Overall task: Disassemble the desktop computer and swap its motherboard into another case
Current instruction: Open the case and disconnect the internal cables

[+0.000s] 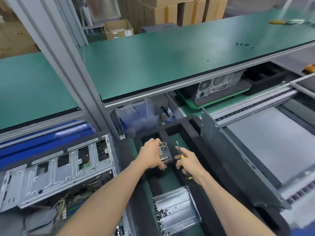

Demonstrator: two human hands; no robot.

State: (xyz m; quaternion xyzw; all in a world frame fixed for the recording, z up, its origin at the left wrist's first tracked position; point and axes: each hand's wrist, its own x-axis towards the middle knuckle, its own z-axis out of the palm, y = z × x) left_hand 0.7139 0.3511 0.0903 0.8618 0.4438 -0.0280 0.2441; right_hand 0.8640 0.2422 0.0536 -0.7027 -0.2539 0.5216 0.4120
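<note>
My left hand (150, 155) grips a CPU cooler (164, 155), a finned metal heatsink with a black fan, over a pocket of the black foam tray (213, 159). My right hand (189, 163) holds a screwdriver (181, 156) with a yellow and black handle, its tip pointing up beside the cooler. The opened desktop case (56, 171) lies at the lower left, with cables and the green motherboard edge (75, 206) visible inside. A second grey case (265, 145) lies at the right.
A metal tray (177, 210) with several loose dark screws sits below my hands. A green shelf (170, 57) overhangs the bench. Behind it another computer (218, 86) rests on a green pallet. Plastic bags (136, 116) lie beyond the foam. Cardboard boxes (187, 12) stand at the back.
</note>
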